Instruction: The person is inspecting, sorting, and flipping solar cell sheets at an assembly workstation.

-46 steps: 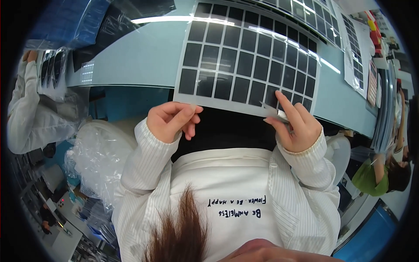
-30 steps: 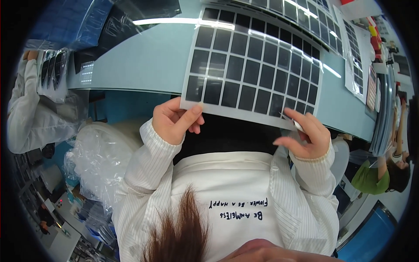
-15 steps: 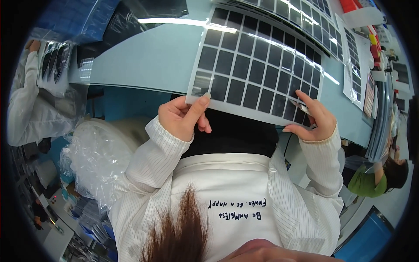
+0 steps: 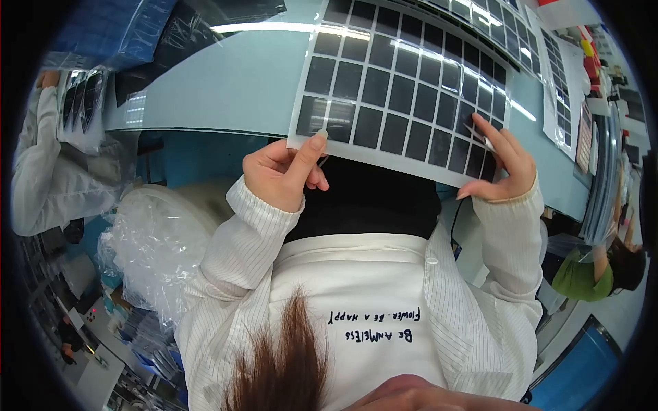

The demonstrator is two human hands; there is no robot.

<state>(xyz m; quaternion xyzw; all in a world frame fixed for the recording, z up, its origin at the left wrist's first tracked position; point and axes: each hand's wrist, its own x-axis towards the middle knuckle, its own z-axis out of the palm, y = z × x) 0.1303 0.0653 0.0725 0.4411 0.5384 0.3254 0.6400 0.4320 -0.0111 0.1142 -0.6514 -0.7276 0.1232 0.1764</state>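
Pale blue counter (image 4: 226,89) is carrying more sheets at the far right. Grid sheet (image 4: 404,89) of dark squares is lifting higher than a second ago. Left hand (image 4: 281,175) is pinching its near-left corner; right hand (image 4: 500,164) is now fingering a near-right square, probably peeling it.

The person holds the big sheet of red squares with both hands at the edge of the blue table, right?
Not quite. The squares on the sheet are black, not red, as the head view shows. The rest holds: the left hand and right hand both hold it at the blue table edge.
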